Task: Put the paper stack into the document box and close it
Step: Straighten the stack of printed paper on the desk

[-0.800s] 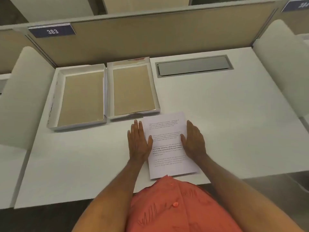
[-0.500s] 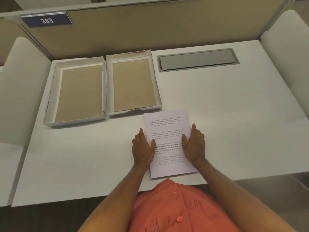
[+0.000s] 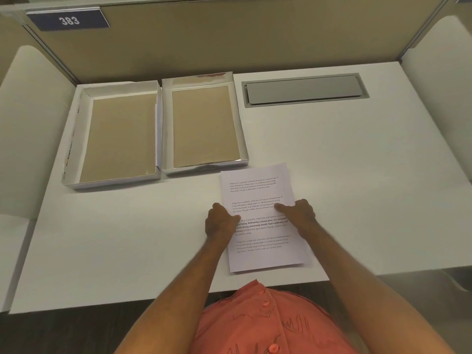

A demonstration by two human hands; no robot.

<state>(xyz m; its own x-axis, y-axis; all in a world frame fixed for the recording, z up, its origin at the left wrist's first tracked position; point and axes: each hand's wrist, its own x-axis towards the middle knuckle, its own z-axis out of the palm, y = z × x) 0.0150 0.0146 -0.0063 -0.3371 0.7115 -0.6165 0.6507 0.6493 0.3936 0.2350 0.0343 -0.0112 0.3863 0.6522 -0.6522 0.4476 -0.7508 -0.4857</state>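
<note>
A white desk is seen from above, backed by a tan partition on which a blue tag marked 383 is fixed. A grey hatch is set into the desk at the far right. Two open white trays with brown floors lie side by side at the far left: the deeper box on the left and the shallower lid touching its right wall. Nothing is held in either.

The stack of printed sheets lies flat on the desk, near the front edge, slightly turned, its far left corner just beside the lid's near right corner. It is gripped at both long edges. The left hand is curled at the left edge, thumb laid on the top sheet, fingers tucked out of view. The right hand is curled at the right edge, thumb pressed on the text. An orange buttoned shirt is seen below.
</note>
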